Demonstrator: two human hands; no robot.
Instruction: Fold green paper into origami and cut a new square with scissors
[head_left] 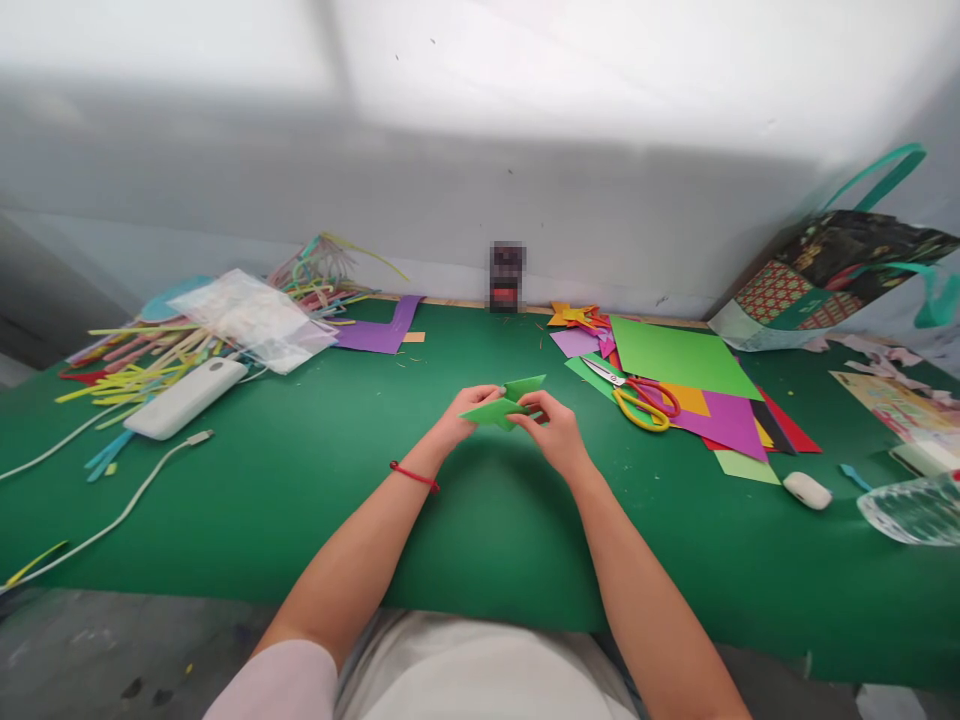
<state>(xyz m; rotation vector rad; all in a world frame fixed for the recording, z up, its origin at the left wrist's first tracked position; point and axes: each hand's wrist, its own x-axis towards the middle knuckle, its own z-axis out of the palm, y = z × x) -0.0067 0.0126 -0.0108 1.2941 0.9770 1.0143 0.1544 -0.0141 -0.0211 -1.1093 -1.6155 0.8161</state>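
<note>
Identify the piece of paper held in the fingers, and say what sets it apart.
The folded green paper between the left hand and right hand; other papers, including the large green sheet, lie untouched on the table.

We hold a bright-green folded paper (pixel 493 410) just below the centre of the frame; its flaps stand apart; the nearer one tapers leftward, the farther slants up rightward.

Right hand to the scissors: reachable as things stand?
Likely yes: the scissors lie uncovered on paper sheets, and nothing seems to stand between them and the right hand. It holds the folded green paper, though, so would probably need to let go first.
</note>
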